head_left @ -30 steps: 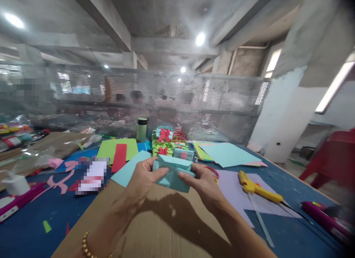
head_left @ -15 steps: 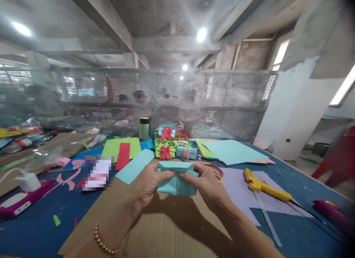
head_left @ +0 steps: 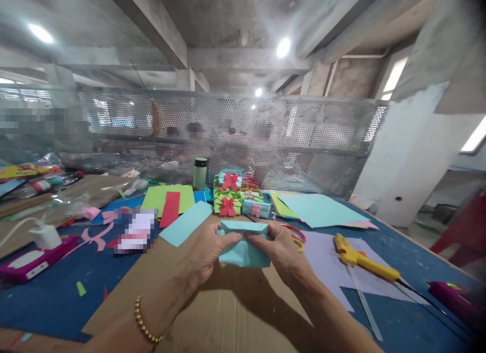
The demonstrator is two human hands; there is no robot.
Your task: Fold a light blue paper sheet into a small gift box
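Between my two hands is a small light-blue folded paper box (head_left: 245,252), held above the brown cardboard sheet (head_left: 220,312). My left hand (head_left: 208,246) grips its left side, thumb pressed on the near face. On the right side, my right hand (head_left: 283,246) does the same, its thumb almost meeting the other near the upper fold. The fingers behind the box are hidden. Just beyond stand small finished paper boxes (head_left: 228,205) in green and blue with red and pink bows. Scissors with red and yellow handles (head_left: 298,236) lie partly behind my right hand.
A yellow glue gun (head_left: 366,262) with a clear glue stick lies on purple paper (head_left: 322,262) at right. Coloured sheets (head_left: 319,208) spread behind. A green bottle (head_left: 199,174) stands at the back. A magenta power strip (head_left: 41,262) and paper scraps lie left.
The view has shifted slightly, so the scene sits a little differently in the picture. Both hands keep their hold on the blue paper box, which looks slightly tilted compared with before.
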